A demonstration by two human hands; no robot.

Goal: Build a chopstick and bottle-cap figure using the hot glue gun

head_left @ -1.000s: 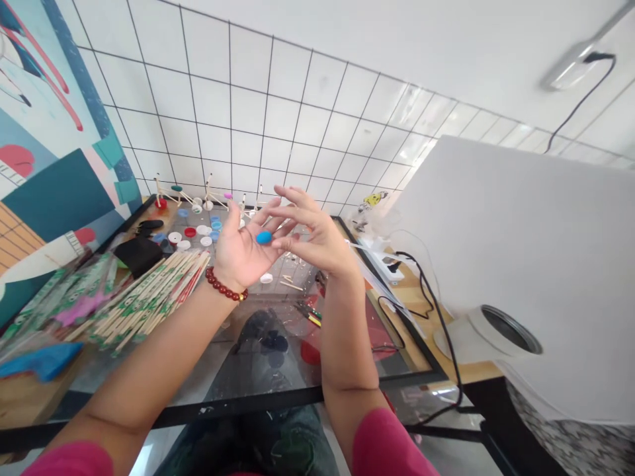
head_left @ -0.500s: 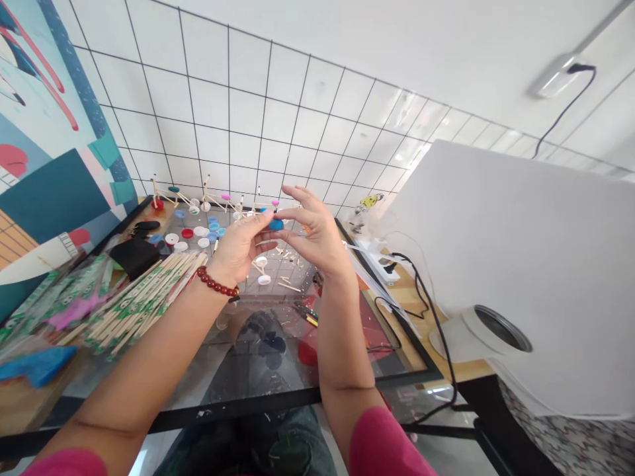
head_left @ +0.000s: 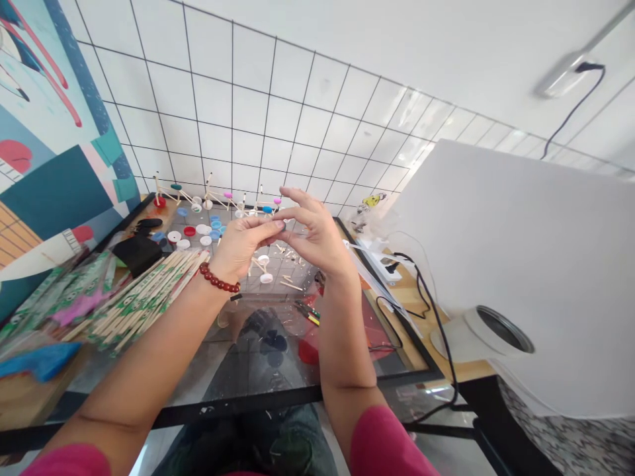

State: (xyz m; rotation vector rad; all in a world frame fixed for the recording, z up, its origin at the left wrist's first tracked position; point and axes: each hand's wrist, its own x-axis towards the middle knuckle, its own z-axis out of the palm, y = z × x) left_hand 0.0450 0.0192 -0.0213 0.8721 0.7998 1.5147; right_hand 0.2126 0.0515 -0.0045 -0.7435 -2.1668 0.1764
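Observation:
My left hand (head_left: 248,241), with a red bead bracelet on the wrist, has its thumb pressed over a small blue lump of what looks like modelling clay (head_left: 283,226). Only a dark bluish edge of it shows between the fingertips. On the other side my right hand (head_left: 315,235) pinches at the same lump with thumb and a finger, its upper fingers raised apart. Beyond the hands stand stick figures (head_left: 208,192) with coloured lumps and bottle-cap bases. Below the hands, a pair of white caps (head_left: 265,278) is joined with sticks.
Loose red, white and blue bottle caps (head_left: 189,231) lie at the back left. Wrapped chopsticks (head_left: 143,297) are piled at the left. Wood bits (head_left: 292,285) and cutters (head_left: 308,312) lie on the glass tabletop. A power strip (head_left: 384,264) and a white canister (head_left: 476,334) are at the right.
The left thumb has slid forward and now covers the blue clay lump, which showed plainly before. The right hand has barely moved. The view has shifted slightly.

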